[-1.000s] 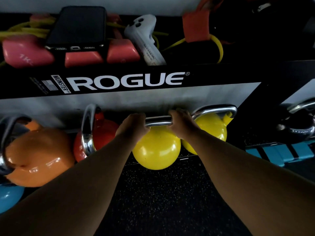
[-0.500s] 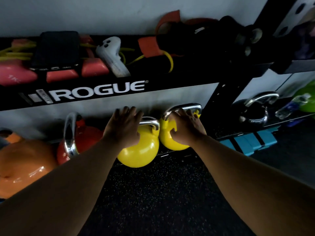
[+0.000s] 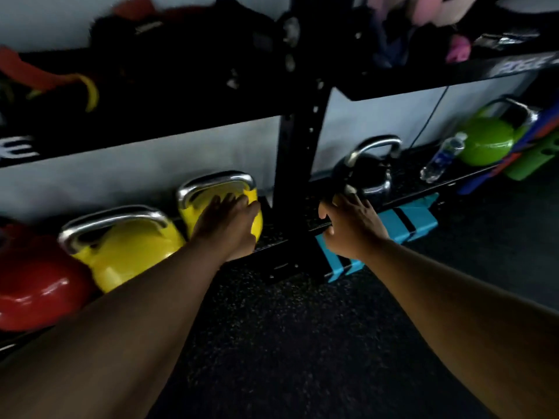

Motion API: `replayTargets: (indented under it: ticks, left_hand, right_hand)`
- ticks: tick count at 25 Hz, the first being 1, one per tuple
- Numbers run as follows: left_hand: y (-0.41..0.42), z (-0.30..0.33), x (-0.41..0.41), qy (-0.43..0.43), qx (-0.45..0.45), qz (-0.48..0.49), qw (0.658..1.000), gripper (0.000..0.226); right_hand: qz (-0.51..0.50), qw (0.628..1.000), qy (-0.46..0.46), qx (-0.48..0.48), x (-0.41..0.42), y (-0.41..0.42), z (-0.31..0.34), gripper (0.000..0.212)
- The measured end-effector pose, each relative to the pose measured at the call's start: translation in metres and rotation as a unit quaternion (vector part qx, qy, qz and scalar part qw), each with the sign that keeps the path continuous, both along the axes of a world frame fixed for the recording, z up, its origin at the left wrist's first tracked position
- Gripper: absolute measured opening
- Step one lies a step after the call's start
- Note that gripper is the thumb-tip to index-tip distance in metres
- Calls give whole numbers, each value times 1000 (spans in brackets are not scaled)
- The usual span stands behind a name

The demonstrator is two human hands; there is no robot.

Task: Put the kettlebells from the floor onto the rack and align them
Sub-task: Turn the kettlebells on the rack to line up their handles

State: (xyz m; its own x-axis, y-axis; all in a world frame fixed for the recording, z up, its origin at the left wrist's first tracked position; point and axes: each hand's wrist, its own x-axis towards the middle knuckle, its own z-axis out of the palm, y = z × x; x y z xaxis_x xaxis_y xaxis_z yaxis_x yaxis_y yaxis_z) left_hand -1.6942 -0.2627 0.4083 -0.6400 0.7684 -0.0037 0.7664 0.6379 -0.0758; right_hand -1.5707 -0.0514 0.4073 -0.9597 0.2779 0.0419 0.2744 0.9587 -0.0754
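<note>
Two yellow kettlebells with steel handles stand side by side on the low rack shelf [image 3: 272,238]: the left one [image 3: 130,246] and the right one [image 3: 193,204] by the black upright post [image 3: 299,164]. My left hand [image 3: 230,225] lies flat on the right yellow bell's body, fingers spread. My right hand [image 3: 351,225] is open past the post, fingertips just short of a black kettlebell [image 3: 372,173] on the right shelf section. A red kettlebell [image 3: 36,282] sits at far left, a green one [image 3: 487,140] at far right.
A plastic water bottle [image 3: 441,161] lies on the shelf between the black and green bells. Blue blocks [image 3: 405,225] sit under the right shelf. The upper shelf [image 3: 151,122] holds bands and dark gear. Speckled rubber floor [image 3: 287,343] spreads in front.
The view has swung right. My left hand went from the left yellow bell's handle to the right yellow bell's body. My right hand left that bell and moved past the post toward the black one.
</note>
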Motion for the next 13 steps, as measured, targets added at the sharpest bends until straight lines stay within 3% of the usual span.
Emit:
replayTargets:
  ticks: [8, 13]
  left_hand:
    - [193, 4, 35, -65, 67, -4, 996, 47]
    - [283, -12, 14, -7, 62, -51, 997, 48]
  right_hand:
    - [-31, 999, 4, 28, 52, 185, 15, 30]
    - [-20, 999, 17, 36, 11, 265, 5, 25]
